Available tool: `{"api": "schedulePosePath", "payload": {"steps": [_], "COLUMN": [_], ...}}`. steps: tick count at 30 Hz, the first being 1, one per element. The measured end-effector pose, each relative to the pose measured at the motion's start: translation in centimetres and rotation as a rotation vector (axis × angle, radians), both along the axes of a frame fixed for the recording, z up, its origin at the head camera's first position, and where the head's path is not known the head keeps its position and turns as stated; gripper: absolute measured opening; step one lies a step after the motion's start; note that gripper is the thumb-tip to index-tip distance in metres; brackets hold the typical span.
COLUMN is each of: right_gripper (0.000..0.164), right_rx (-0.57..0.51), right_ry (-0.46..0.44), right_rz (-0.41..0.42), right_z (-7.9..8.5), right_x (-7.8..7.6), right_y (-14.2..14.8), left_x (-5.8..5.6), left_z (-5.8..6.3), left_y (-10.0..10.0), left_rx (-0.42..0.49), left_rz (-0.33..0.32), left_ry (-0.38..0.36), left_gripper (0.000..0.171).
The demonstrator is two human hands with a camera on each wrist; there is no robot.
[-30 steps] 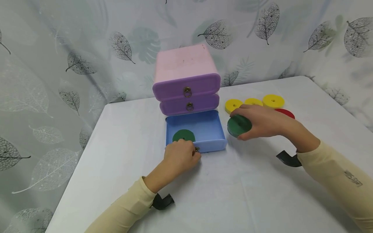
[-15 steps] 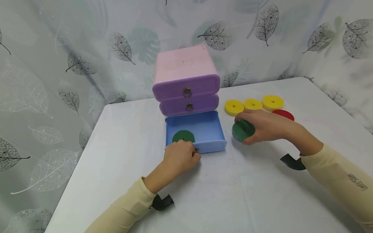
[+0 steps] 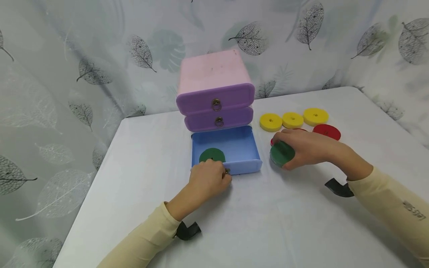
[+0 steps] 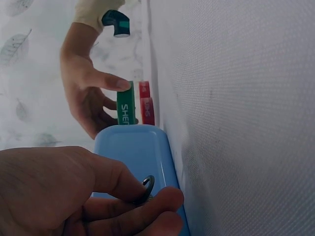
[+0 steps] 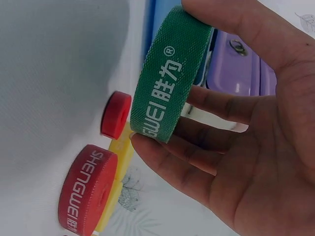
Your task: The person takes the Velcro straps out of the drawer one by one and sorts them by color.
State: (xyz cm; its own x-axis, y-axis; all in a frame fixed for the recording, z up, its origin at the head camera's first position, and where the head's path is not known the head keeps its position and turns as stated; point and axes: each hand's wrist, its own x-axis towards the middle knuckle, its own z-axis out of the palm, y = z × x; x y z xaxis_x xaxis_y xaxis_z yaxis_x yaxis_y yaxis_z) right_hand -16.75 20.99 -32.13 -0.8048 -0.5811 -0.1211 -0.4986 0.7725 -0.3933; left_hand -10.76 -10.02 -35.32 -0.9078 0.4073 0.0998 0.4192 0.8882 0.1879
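My left hand (image 3: 208, 178) pinches the metal ring pull (image 4: 149, 186) of the blue drawer (image 3: 242, 168), which is pulled out at the bottom of a small drawer cabinet (image 3: 212, 72). Inside that drawer lies a green tape roll (image 3: 212, 154), partly hidden by the left hand. To the drawer's right, my right hand (image 3: 310, 148) grips another green tape roll (image 5: 170, 76) by its edges, with thumb and fingers on opposite sides. White lettering runs along its rim. Behind this hand are red tape rolls (image 5: 88, 189), partly covered in the head view.
Several yellow rolls (image 3: 270, 122) stand in a row right of the cabinet, with a red roll (image 3: 326, 131) in front of them. Two purple drawers (image 3: 231, 98) above the blue one are pushed in. A leaf-patterned curtain (image 3: 140, 82) hangs behind the white table (image 3: 151, 149).
My right hand has shifted slightly right and nearer to me with the green tape roll, uncovering parts of the red rolls behind. The left hand stays on the ring pull.
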Motion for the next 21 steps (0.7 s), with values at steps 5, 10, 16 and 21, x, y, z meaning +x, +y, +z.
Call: {"api": "schedulePosePath", "payload": {"steps": [5,10,16,21], "right_gripper": [0.071,0.079,0.082,0.081], "right_rx": [0.022,0.04,0.064,0.066], "right_ry": [-0.017,-0.037,-0.062,-0.083], "right_rz": [0.0,-0.013,-0.021,-0.022], "right_z": [-0.4,-0.8,-1.3,-1.6], "right_x": [0.0,0.1,0.1,0.1], "right_y": [0.1,0.0,-0.1,-0.3], "left_x": [0.0,0.0,0.0,0.0], "left_z": [0.1,0.2,0.1,0.1], "left_y": [0.2,0.2,0.1,0.1], "left_rx": [-0.006,-0.013,-0.016,-0.002], "left_rz": [0.002,0.008,0.008,0.005], "left_ry": [-0.007,-0.013,-0.018,-0.019], "left_gripper": [0.046,0.046,0.045,0.045]}}
